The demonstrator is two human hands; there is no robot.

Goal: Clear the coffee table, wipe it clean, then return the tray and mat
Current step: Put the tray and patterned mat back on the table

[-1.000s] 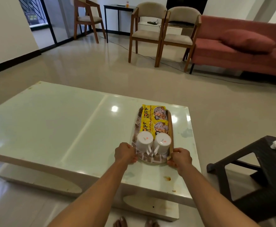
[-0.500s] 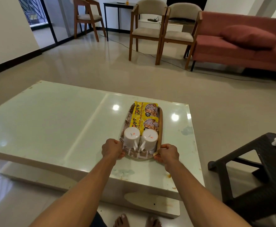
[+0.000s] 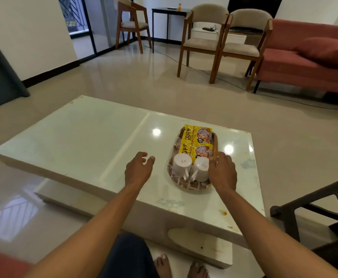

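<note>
A person is letting go of the tray (image 3: 190, 184) on the coffee table (image 3: 96, 141) — half a second ago both hands were clamped on its near end, and now the left hand (image 3: 137, 169) is hovering beside it with fingers relaxed and holding nothing, while the right hand (image 3: 222, 171) is lying with loose fingers at the tray's right rim; whether it is touching cannot be told. The tray is sitting on the right half of the table, carrying two upturned white cups (image 3: 191, 167) and yellow snack packets (image 3: 197, 143). That suggests the tray is being returned, though no mat is showing anywhere.

The glossy pale top is catching ceiling lights, and an orange stain (image 3: 223, 213) is marking the near right corner — the wiping looks incomplete there. Around the table, wooden chairs (image 3: 222, 43) are standing beside a pink sofa (image 3: 308, 57), a dark stool (image 3: 328, 199) is waiting at the right, and bare feet (image 3: 181, 265) are showing below.
</note>
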